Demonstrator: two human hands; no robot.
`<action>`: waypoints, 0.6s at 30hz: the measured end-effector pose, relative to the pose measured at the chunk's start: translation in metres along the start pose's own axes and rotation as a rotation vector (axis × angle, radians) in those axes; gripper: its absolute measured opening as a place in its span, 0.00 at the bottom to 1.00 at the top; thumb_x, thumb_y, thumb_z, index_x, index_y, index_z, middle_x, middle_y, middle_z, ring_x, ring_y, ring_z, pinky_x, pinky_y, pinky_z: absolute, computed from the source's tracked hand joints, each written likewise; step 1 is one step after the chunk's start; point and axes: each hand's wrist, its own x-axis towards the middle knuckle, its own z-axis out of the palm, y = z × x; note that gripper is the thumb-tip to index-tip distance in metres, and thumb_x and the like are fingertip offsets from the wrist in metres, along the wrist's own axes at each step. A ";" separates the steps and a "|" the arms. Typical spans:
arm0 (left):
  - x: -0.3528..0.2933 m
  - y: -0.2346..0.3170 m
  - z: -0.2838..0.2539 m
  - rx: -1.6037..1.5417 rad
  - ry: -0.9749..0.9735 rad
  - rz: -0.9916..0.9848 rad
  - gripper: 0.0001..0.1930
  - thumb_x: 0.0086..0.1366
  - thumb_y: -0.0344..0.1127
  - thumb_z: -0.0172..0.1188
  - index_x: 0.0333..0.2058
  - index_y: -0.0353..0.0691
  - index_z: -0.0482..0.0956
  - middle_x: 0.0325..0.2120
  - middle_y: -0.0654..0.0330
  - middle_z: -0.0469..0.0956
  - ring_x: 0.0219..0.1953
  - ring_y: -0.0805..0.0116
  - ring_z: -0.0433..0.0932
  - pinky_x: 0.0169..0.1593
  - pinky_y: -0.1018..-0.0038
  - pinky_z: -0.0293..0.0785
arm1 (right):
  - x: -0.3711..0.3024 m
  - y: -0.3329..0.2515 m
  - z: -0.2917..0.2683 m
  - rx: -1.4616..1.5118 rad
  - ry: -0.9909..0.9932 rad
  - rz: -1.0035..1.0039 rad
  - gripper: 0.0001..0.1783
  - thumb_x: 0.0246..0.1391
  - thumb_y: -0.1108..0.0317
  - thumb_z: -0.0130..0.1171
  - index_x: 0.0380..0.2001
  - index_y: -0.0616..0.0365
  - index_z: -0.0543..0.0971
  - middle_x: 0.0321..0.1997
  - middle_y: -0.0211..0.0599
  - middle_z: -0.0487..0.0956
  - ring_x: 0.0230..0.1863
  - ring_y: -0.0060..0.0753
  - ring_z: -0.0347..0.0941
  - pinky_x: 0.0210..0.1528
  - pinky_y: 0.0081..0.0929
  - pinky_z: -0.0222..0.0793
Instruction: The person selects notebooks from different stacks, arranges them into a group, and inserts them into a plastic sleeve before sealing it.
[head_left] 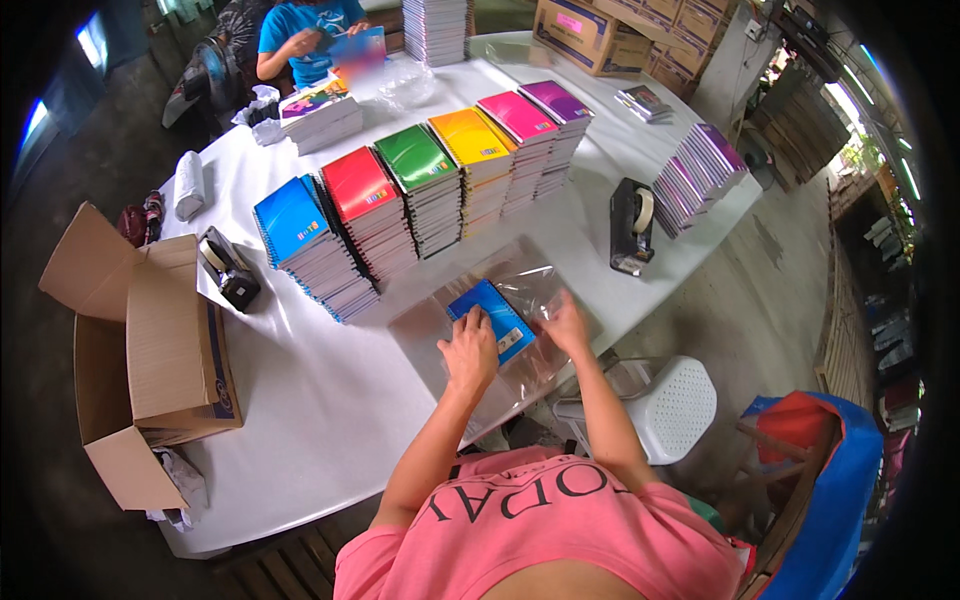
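Observation:
In front of me a blue spiral notebook [504,318] with a white label lies on a transparent plastic sheet [432,332]; whether the sheet is a bag I cannot tell. My left hand [468,350] rests on the notebook's left side, fingers laid over its cover. Just right of the notebook, my right hand [566,328] has its fingers closed on the crinkled plastic. Beyond my hands stand spiral notebook stacks in a row: blue [292,222], red [358,184], green [417,159], yellow [470,137], pink [517,117] and purple [558,102].
Tape dispensers stand at left [232,275] and right [632,225]. An open cardboard box [165,345] is at the left. Purple-covered notebooks [695,180] lean at the table's right edge. A white stool [675,408] stands right of me. Across the table another person [300,40] handles a notebook.

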 end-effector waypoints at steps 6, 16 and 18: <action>-0.001 0.011 -0.014 -0.053 -0.015 0.006 0.41 0.53 0.32 0.61 0.63 0.60 0.52 0.56 0.60 0.65 0.56 0.52 0.66 0.43 0.39 0.68 | 0.013 -0.050 -0.038 0.263 -0.470 -0.037 0.21 0.42 0.65 0.64 0.43 0.57 0.78 0.33 0.50 0.80 0.34 0.50 0.77 0.36 0.34 0.70; 0.005 0.013 -0.008 -0.067 -0.071 0.007 0.23 0.53 0.32 0.61 0.49 0.61 0.74 0.50 0.61 0.65 0.55 0.44 0.64 0.40 0.40 0.71 | 0.004 -0.050 -0.039 0.520 -1.096 -0.111 0.34 0.47 0.49 0.64 0.53 0.57 0.68 0.33 0.30 0.74 0.29 0.20 0.69 0.29 0.19 0.69; 0.003 0.014 -0.001 -0.082 -0.031 0.050 0.20 0.55 0.32 0.59 0.48 0.60 0.76 0.50 0.61 0.65 0.55 0.43 0.64 0.40 0.40 0.71 | 0.024 -0.047 -0.030 0.646 -0.869 0.169 0.41 0.46 0.47 0.65 0.57 0.55 0.61 0.35 0.33 0.73 0.28 0.21 0.69 0.25 0.19 0.68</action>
